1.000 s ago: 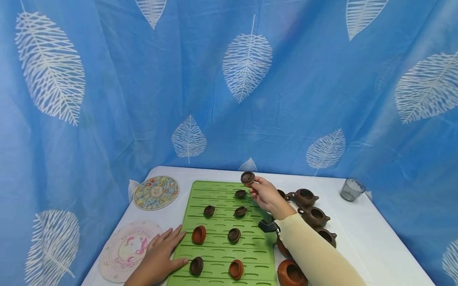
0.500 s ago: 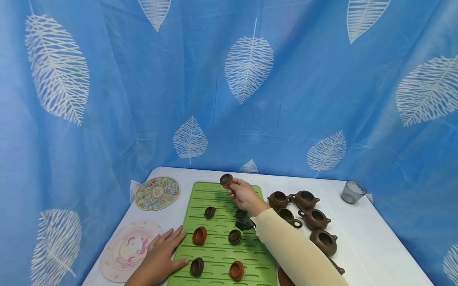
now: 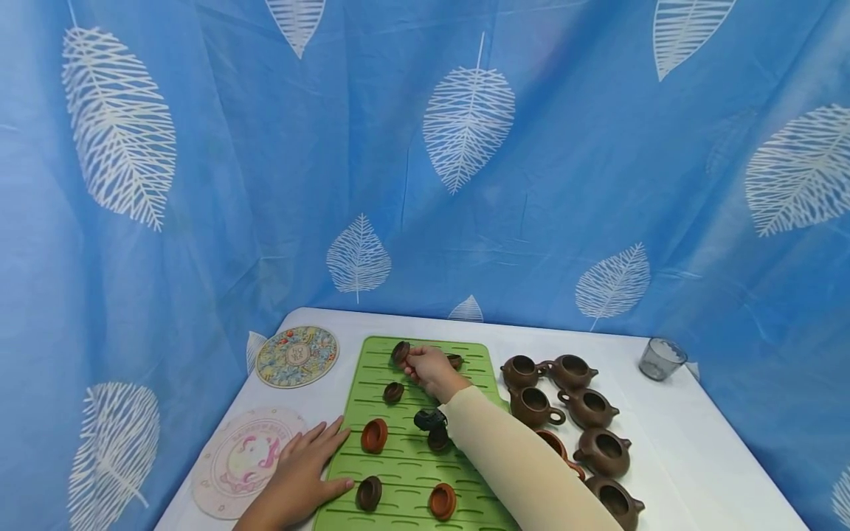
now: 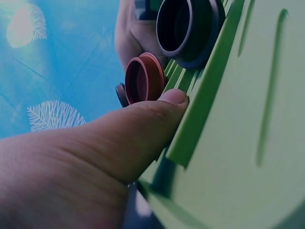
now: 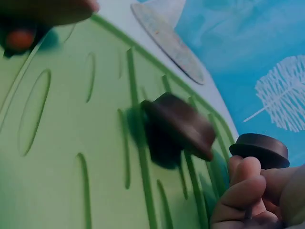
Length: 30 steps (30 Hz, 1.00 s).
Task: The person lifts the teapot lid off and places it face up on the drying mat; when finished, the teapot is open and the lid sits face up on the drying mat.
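Observation:
My right hand (image 3: 433, 371) pinches a dark brown teapot lid (image 3: 400, 352) over the far left part of the green ridged mat (image 3: 408, 470). In the right wrist view the held lid (image 5: 262, 149) sits at the fingertips, beyond another brown lid (image 5: 183, 123) lying on the mat. Spread along the mat's left edge, my left hand (image 3: 296, 472) has its thumb on the rim. Near it lie a dark lid (image 3: 369, 493) and a reddish lid (image 3: 375, 436). A second reddish lid (image 3: 442, 501) lies nearer the front. My right arm partly hides two dark lids.
Several lidless teapots (image 3: 591, 408) stand right of the mat, some hidden by the sleeve. A glass cup (image 3: 662, 359) is at the far right. Two round mats, one flowered (image 3: 297, 357) and one pink (image 3: 229, 487), lie left. Blue curtains (image 3: 425, 243) surround the white table (image 3: 690, 450).
My right hand has carried the dark lid leftward across the far end of the mat and lowered it toward the surface. My left hand has stayed at the mat's edge.

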Tool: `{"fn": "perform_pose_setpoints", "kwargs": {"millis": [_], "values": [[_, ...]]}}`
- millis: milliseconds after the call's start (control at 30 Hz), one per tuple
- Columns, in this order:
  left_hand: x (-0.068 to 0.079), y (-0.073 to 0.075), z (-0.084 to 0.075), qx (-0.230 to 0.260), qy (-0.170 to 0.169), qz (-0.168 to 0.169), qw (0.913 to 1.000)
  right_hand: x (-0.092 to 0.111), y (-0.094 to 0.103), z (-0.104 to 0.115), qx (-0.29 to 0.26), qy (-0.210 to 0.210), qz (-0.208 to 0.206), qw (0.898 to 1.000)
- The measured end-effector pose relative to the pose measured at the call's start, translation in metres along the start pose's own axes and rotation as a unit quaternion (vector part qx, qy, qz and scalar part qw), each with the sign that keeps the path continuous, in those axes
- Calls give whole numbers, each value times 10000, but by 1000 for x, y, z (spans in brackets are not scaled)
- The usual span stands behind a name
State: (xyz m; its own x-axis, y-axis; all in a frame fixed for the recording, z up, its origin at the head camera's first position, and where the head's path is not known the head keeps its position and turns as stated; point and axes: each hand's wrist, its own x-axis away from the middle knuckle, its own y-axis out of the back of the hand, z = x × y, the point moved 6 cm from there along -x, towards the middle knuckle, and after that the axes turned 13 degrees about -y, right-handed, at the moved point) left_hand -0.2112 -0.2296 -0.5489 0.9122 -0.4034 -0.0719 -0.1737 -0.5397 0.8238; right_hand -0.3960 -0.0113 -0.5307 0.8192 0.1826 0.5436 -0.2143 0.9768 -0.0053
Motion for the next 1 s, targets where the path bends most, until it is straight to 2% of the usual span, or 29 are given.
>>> {"fn": "perform_pose_setpoints", "kwargs": {"millis": [333, 600, 733, 800, 900, 967, 1000], "values": [[0, -2, 2, -57, -37, -44, 10000, -2, -5, -1, 693, 48, -168, 9974], [-1, 2, -3, -87, -63, -139, 9998, 4, -5, 3, 847, 7, -86, 9964], [-2, 1, -4, -48, -66, -117, 9999, 9, 0, 5, 979, 100, -288, 9947], [-1, 0, -3, -41, -33, -72, 10000, 13, 5, 8, 1449, 252, -541, 9877], [0, -1, -2, -49, 24, -45, 10000, 26, 12, 16, 2362, 625, -982, 9647], [0, 0, -2, -85, 30, -53, 9999, 40, 19, 24, 2719, 879, -1206, 9507], [-1, 0, -2, -85, 23, -67, 9999, 47, 22, 28, 2781, 996, -1252, 9471]]}}
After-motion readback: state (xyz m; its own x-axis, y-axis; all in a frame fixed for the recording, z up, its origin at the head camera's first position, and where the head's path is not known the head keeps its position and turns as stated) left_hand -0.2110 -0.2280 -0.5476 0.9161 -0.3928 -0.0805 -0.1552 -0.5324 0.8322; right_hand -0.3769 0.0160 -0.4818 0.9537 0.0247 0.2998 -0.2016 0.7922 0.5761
